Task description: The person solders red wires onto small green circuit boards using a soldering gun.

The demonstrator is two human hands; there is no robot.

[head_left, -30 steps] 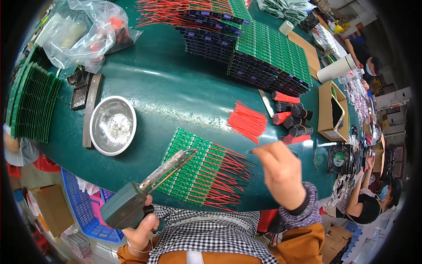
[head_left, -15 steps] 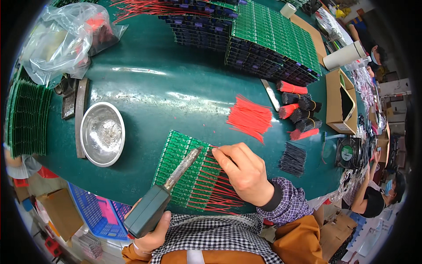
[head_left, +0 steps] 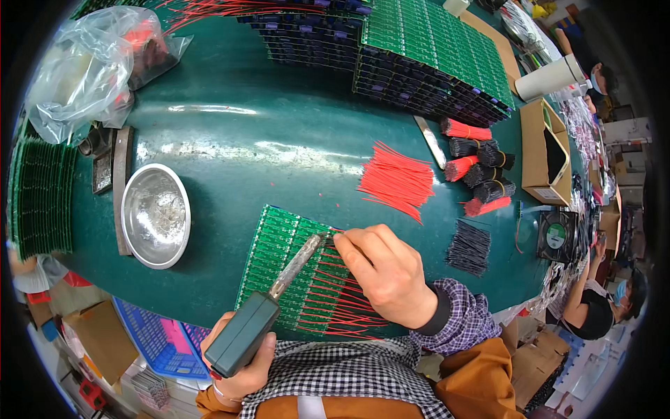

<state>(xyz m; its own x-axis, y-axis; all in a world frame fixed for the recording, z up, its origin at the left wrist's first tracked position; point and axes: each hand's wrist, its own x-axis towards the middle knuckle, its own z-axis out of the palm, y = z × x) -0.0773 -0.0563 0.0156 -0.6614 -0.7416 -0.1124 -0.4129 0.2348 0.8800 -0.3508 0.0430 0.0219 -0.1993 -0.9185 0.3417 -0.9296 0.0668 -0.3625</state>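
A green circuit board panel (head_left: 269, 255) lies at the table's front edge, with a row of red wires (head_left: 331, 311) running off its right part. In my left hand (head_left: 246, 380) is a soldering iron (head_left: 244, 334) with a dark green body, fingers wrapped round it. Its metal shaft slants up to the right, the tip close to the board's upper right part. My right hand (head_left: 392, 283) pinches the end of a thin red wire (head_left: 336, 235) there, right beside the tip. Whether the tip touches the wire is too small to tell.
Loose red wires (head_left: 396, 183) and black wires (head_left: 469, 248) lie to the right, below bundled wires (head_left: 481, 164). A metal bowl (head_left: 184, 209) stands left. Stacked boards (head_left: 433, 52) rise at the back. A small fan (head_left: 557, 236) sits far right; another person (head_left: 593, 307) is beyond.
The soldering iron's body has shifted slightly to the right, its tip staying near the wire end. My right hand keeps its pinch at nearly the same spot. The view has shifted slightly.
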